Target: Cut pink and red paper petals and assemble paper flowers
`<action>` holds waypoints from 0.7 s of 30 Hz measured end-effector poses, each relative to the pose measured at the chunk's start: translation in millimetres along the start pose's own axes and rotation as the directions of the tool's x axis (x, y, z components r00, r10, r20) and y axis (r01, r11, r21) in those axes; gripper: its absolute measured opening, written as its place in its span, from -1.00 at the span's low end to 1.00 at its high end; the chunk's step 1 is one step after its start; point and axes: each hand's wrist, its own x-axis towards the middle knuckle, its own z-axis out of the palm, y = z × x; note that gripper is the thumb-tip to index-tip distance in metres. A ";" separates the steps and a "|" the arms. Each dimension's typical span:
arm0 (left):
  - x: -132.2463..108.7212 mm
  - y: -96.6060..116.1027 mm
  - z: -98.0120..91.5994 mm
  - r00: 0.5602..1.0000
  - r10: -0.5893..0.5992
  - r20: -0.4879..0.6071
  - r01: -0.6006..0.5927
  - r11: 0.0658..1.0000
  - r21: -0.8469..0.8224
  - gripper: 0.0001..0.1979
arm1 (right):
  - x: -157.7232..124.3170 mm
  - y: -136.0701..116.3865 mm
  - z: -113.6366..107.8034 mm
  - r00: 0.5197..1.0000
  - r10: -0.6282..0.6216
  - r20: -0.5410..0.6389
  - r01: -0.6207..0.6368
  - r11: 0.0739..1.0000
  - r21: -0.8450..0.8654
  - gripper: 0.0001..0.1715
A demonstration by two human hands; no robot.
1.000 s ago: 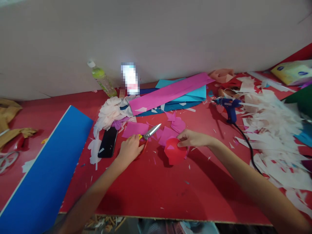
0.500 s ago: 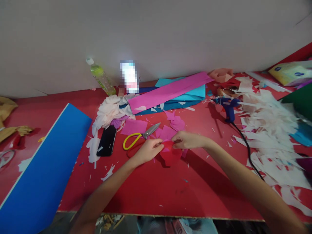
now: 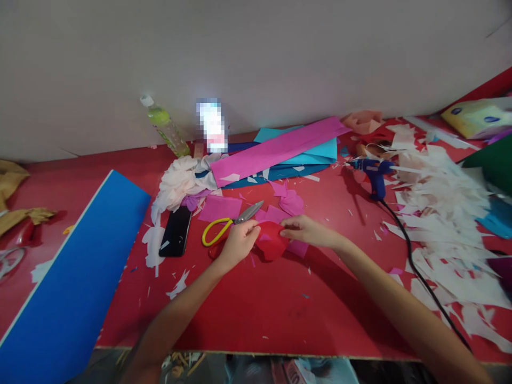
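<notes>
Between my hands is a piece of red paper (image 3: 272, 246), rounded in outline and held a little above the red table. My left hand (image 3: 240, 242) pinches its left edge with thumb and fingers. At the opposite edge, my right hand (image 3: 307, 231) is closed on the paper with its fingertips. Yellow-handled scissors (image 3: 234, 221) lie just beyond my left hand, blades slightly apart and pointing away to the right. Several pink paper pieces (image 3: 291, 201) are scattered behind the red one.
A blue glue gun (image 3: 374, 173) stands at right, its black cord (image 3: 408, 250) running forward. White paper scraps (image 3: 448, 197) cover the right side. Left are a black phone (image 3: 175, 232) and blue board (image 3: 84, 272). A bottle (image 3: 168, 128) and lit phone (image 3: 213, 125) lean on the wall.
The red paper has shifted slightly left and been raised and spread between my hands. My left hand has moved a little left and up.
</notes>
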 end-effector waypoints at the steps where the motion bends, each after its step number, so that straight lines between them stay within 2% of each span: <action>1: -0.1 -0.3 -0.3 1.000 0.000 -0.009 0.000 1.000 -0.001 -0.76 | -1.2 3.9 2.5 1.000 0.000 -0.016 0.001 0.999 0.042 -0.71; 5: -0.6 -1.2 -1.1 0.999 -0.011 -0.033 0.011 1.000 -0.003 -0.76 | -6.3 15.2 11.3 0.997 0.032 -0.073 -0.013 0.970 0.244 -0.72; 7: -0.8 -1.6 -1.0 0.999 -0.016 -0.030 0.016 1.000 -0.013 -0.76 | -8.1 17.8 14.3 0.994 0.039 -0.101 -0.008 0.956 0.292 -0.72; 16: -0.1 -1.0 3.1 1.000 -0.028 -0.015 0.027 0.999 -0.029 -0.76 | -8.7 17.2 19.4 0.983 0.028 -0.179 0.017 0.970 0.244 -0.77; 21: 0.1 -1.1 3.5 1.000 -0.031 -0.004 0.030 0.998 -0.052 -0.77 | -8.5 15.9 24.0 0.989 0.027 -0.148 0.020 0.952 0.305 -0.77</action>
